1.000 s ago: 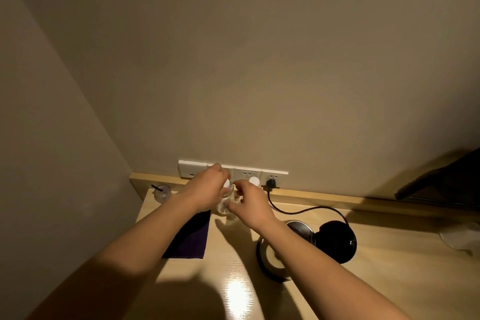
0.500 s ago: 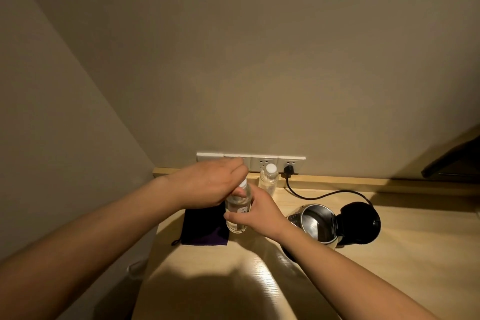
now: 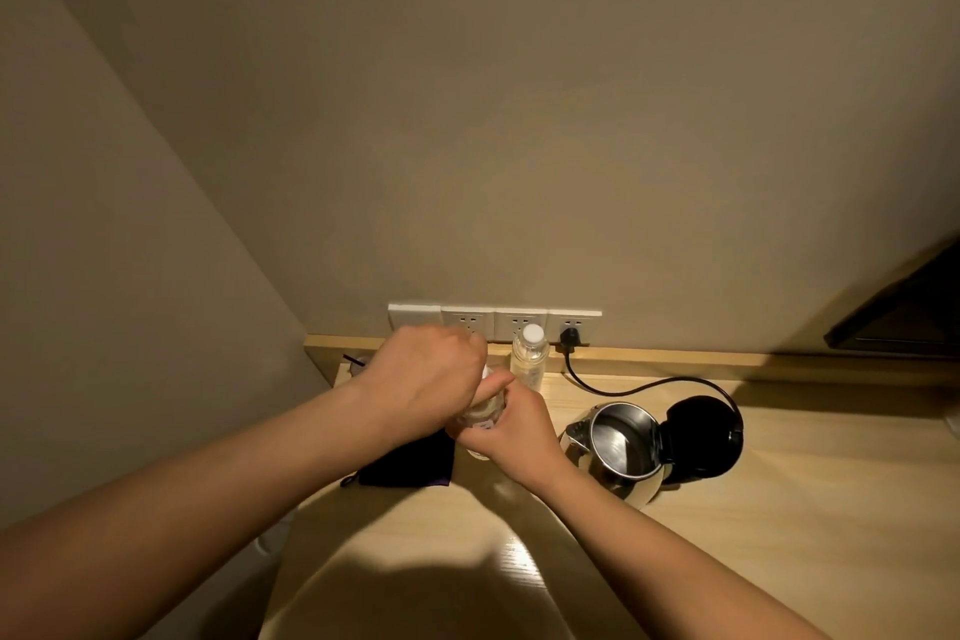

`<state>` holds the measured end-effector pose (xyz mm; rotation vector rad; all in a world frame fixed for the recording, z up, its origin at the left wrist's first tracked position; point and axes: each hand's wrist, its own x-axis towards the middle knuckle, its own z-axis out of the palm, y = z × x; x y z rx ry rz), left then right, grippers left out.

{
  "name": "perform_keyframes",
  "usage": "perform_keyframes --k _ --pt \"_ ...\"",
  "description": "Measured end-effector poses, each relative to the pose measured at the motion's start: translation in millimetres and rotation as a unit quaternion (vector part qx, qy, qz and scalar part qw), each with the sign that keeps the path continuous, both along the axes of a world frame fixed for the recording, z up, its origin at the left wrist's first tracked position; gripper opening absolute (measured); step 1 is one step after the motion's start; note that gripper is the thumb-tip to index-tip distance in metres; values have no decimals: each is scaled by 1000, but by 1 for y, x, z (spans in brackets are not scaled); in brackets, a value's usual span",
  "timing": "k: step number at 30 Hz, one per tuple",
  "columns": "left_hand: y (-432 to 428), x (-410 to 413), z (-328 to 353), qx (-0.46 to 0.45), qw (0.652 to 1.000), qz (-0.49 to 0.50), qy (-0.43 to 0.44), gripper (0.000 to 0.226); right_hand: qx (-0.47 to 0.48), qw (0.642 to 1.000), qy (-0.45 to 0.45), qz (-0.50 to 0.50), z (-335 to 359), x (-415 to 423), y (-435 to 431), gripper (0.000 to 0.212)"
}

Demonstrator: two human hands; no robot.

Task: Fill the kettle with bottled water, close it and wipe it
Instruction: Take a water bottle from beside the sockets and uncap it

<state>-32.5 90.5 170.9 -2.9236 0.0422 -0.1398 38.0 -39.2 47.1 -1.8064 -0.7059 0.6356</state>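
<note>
Gripping bottle [image 3: 480, 418], hands [image 3: 470, 405], spare bottle [image 3: 529, 359], cloth [image 3: 410, 465], open kettle [image 3: 621, 447]

Under the left hand [image 3: 426, 379] lies a dark purple cloth [image 3: 410, 465]. Between both hands the bottle [image 3: 483, 424] is clear with a pale label. Beyond the right hand [image 3: 511, 431], a second clear bottle [image 3: 529, 361] has a white cap. Right of that hand, the kettle [image 3: 618, 452] is shiny silver with a black lid [image 3: 704, 434]. The surface [image 3: 779, 535] is pale wood-grain, the sockets [image 3: 493, 322] white, the cord [image 3: 639, 382] black.
</note>
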Motion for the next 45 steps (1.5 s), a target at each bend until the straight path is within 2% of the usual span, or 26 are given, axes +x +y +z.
perform_keyframes --k 2,3,5,7,10,13,15,18,19,21,23,26,30,33,35,36,37,39,41,43,45 --pt "-1 1 3 -20 999 26 18 54 -6 1000 5 -2 -2 0 -3 41" --pt "4 2 5 -64 997 16 28 51 -8 1000 6 -2 -2 1 -5 42" --pt "16 1 15 -183 979 -48 80 42 -7 1000 7 0 -1 4 -7 47" --pt "25 1 22 -248 953 -118 125 34 -7 1000 3 3 0 8 -10 57" --pt "24 3 17 -259 951 -116 121 34 -11 1000 -3 10 1 12 -14 60" --pt "18 3 7 -254 959 -85 90 29 -9 1000 8 -1 -1 11 -16 52" --pt "15 5 3 -238 968 -37 74 42 -12 1000 10 -9 0 9 -17 47" --pt "10 8 2 -165 985 29 49 73 -11 1000 0 -2 0 11 -18 47" --pt "9 8 3 -176 982 39 50 84 -8 1000 2 1 -1 12 -18 49" --pt "11 7 8 -270 960 20 73 97 -2 1000 20 2 0 13 -16 51" --pt "16 5 14 -342 933 -55 94 78 5 1000 19 -9 2 13 -14 51" --pt "19 4 20 -330 935 -114 70 38 8 1000 12 -9 8 11 -13 49" --pt "13 7 16 -337 938 -75 42 32 8 1000 10 -7 9 10 -13 52" --pt "11 4 9 -378 925 -39 -5 32 15 1000 14 -11 8 9 -14 56" --pt "10 -4 2 -443 895 4 -49 32 16 999 22 -18 6 8 -16 58" --pt "10 -10 -4 -495 865 33 -73 32 17 999 24 -21 6 7 -17 60" --pt "11 -16 -11 -559 821 63 -97 33 15 999 23 -23 6 6 -19 61" --pt "13 -30 -30 -683 707 122 -141 36 4 1000 19 -24 5 5 -22 60" --pt "17 -43 -58 -739 626 172 -182 40 -4 1000 17 -21 4 4 -25 57" --pt "19 -54 -89 -762 575 222 -200 44 -12 1000 16 -20 4 3 -29 54" --pt "17 -60 -122 -771 542 268 -201 41 -20 999 20 -18 4 1 -32 53"
